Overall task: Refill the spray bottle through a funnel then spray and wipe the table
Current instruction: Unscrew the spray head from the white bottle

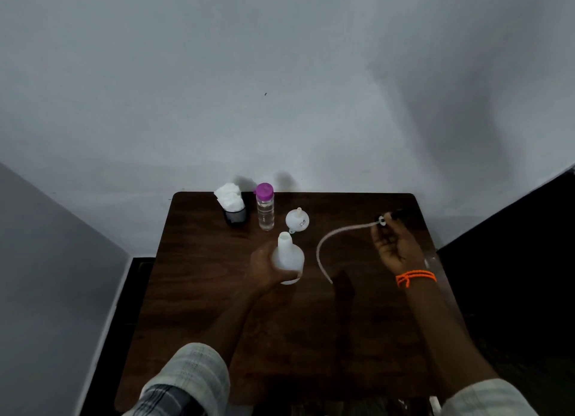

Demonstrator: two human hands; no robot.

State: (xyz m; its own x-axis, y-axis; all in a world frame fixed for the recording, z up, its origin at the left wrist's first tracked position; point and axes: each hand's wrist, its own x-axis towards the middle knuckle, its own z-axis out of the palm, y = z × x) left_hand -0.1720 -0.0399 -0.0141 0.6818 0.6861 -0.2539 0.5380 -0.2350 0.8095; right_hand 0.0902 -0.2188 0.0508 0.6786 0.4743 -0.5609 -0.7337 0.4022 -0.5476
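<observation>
— White tissues (229, 195) poke out of a dark cup (235, 217) at the far left of the brown table (202, 291). What do you see next to it?

— I see a clear bottle (265, 210) with a pink cap (264, 191), standing up straight just beside the cup. Then comes a small white funnel (297, 220), lying upside down on the table with its thin end up.

— Where is the spray bottle?

— From my screen, the white spray bottle (288, 258) is in front of the clear bottle, nearer the person. Its top is off and its neck is open. The left hand (268, 269) is wrapped round its body and holds it upright.

— And the other hand?

— I see the right hand (394, 244) well apart from the left one, out to the right. Its fingers pinch the dark spray top (389, 218). It is hard to see, dark against the dark table. A long pale tube (323, 247) hangs from the spray top and curves down toward the table. I cannot tell if its tip touches the wood.

— Anything on the arm?

— An orange band (415, 277) goes round the right wrist.
</observation>
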